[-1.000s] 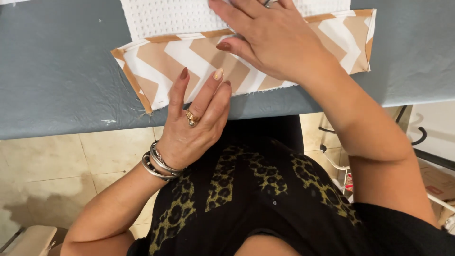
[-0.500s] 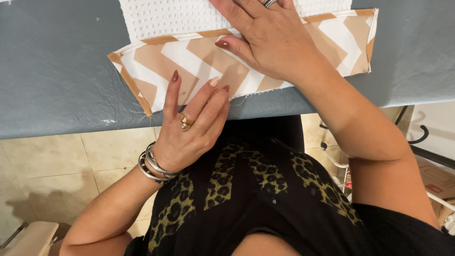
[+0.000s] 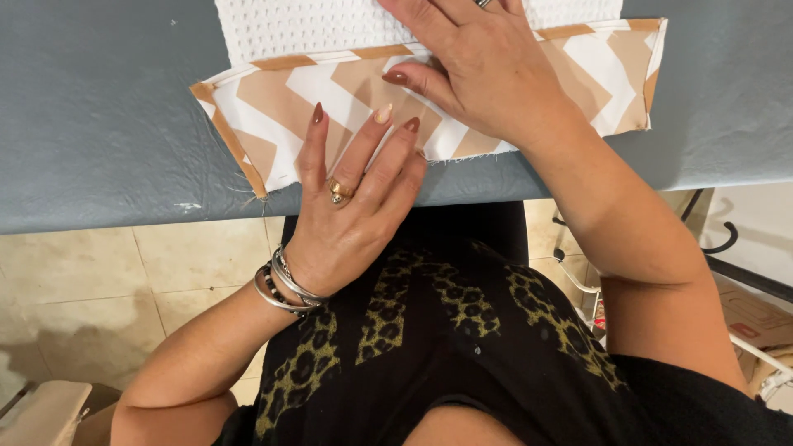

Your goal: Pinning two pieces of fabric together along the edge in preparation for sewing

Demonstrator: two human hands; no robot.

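Folded chevron fabric (image 3: 273, 107), tan and white, lies flat across the top centre of the frame on the grey counter (image 3: 99, 124). Its near raw edge runs just inside the counter's front edge; left end is a folded corner at upper left-centre, right end stops near the upper right. White waffle-textured cloth (image 3: 330, 25) sits on top of it, running out of the frame at the top.

Left hand (image 3: 351, 198): open, fingers (image 3: 318, 136) extended and close together, tips resting on the fabric's near part, palm hanging off the counter edge. Holds nothing. Ring on one finger, metal bangles (image 3: 285, 285) at the wrist.

Right hand (image 3: 487, 74): open, pressed flat, palm down, across the fabric at top centre, fingers pointing to the upper left, thumb tip just beside the left fingertips. Grips nothing.

Open room: bare counter to the left of the fabric, narrower bare strip to the right. Tiled floor (image 3: 124, 272) below the counter edge, lower left.
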